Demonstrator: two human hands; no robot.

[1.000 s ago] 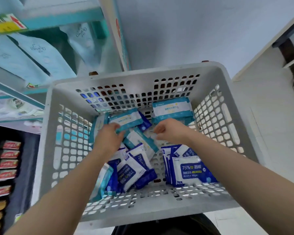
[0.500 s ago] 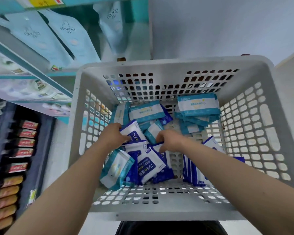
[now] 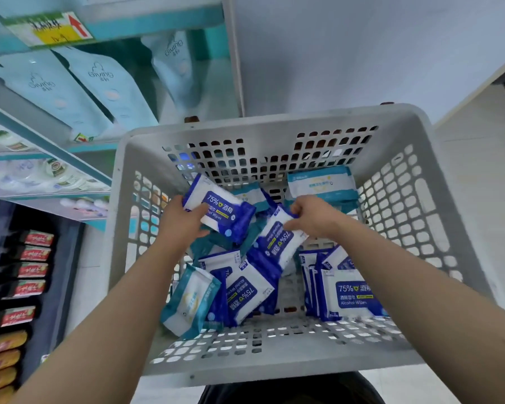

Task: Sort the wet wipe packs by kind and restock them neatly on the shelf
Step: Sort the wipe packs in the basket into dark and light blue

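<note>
A grey perforated basket (image 3: 268,129) in front of me holds wet wipe packs of two kinds: dark blue 75% alcohol wipes and teal-and-white packs. My left hand (image 3: 181,225) grips one blue alcohol pack (image 3: 220,212), lifted above the pile. My right hand (image 3: 312,217) pinches a second blue alcohol pack (image 3: 277,243) by its top edge. Several blue packs (image 3: 347,290) stand in a row at the near right. A teal stack (image 3: 322,182) lies at the far right corner, and one teal pack (image 3: 190,301) leans at the near left.
Teal-edged shelves (image 3: 158,20) rise at the left with pale blue pouches (image 3: 105,83) hanging beneath a yellow price tag (image 3: 50,29). Lower left shelves hold red (image 3: 37,253) and orange packets. A pale wall stands behind the basket, white floor to the right.
Both hands have risen out of the pile, each lifting a blue alcohol pack. My left hand's pack moved up and back; my right hand pulled one up from the middle.
</note>
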